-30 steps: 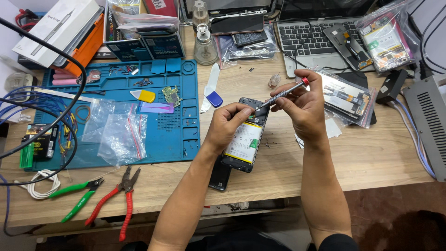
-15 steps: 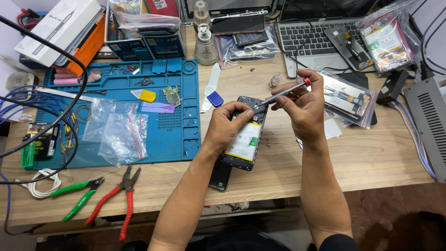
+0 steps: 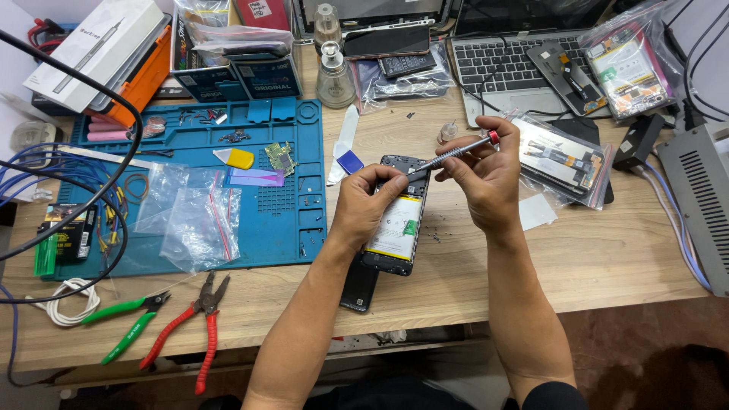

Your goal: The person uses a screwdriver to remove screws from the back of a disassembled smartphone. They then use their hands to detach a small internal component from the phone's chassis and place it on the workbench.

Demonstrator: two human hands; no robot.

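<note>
Between two hands [image 3: 368, 209] [image 3: 486, 178]: one phone [image 3: 395, 228], one screwdriver [image 3: 456, 154]

A wooden table [image 3: 607, 266] carries a blue mat [image 3: 281, 220], laptop [image 3: 501, 64], red pliers [image 3: 190, 323], green cutters [image 3: 125, 319] and bagged parts [image 3: 566, 159].

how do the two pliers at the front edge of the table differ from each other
The red-handled pliers are longer, and their handles splay wide apart toward the table edge. The green-handled pliers are shorter and slimmer, with handles closer together. Both lie flat on the wooden table, jaws nearly meeting, away from both hands.
</note>
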